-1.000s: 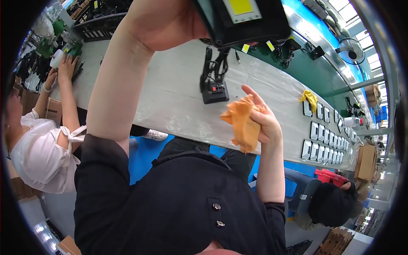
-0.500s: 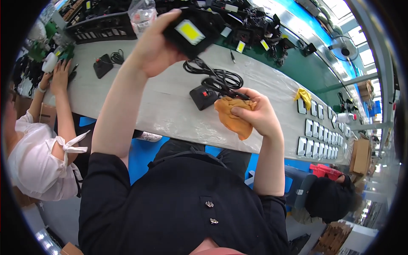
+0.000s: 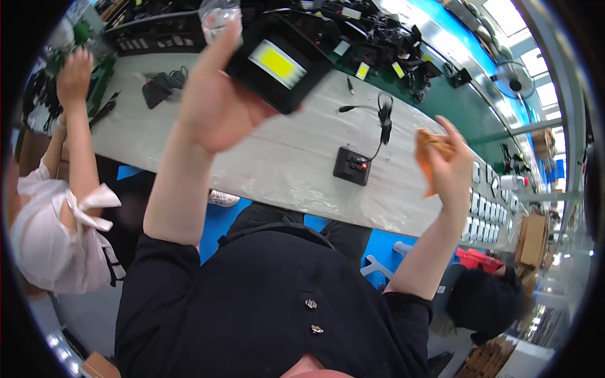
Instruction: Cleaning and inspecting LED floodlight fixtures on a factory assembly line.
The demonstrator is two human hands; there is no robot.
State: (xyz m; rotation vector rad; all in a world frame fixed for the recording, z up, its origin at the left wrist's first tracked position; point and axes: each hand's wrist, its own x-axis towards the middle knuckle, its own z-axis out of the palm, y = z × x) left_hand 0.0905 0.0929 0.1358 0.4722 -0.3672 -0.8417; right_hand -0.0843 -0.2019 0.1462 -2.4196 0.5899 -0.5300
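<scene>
Black lamp (image 3: pixel 277 63) in the left hand (image 3: pixel 220 116), seen across the bench's (image 3: pixel 271 170) far edge.
Thumb at its left, fingers clamped beneath; the right hand (image 3: pixel 450 167) pinches an orange cloth (image 3: pixel 425 160) nearer the bench's right end.

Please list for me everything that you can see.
LED lamp: 1, black and yellow, upper centre
cloth: 1, orange, right of centre
switch box: 1, black and red, mid-table
cabled box: 1, black, table's left
rectangular panels: many, white, table's right end
table: 1, grey, centre
crate: 1, black, upper left
plastic bag: 1, clear, by crate
smaller-looking lamps: several, black and yellow, beyond table
fan: 1, grey, upper right
cardboard boxes: several, brown, edges
people: 2, white and black clothes, left and lower right
left hand: 1, bare, holding LED lamp
right hand: 1, bare, holding cloth
</scene>
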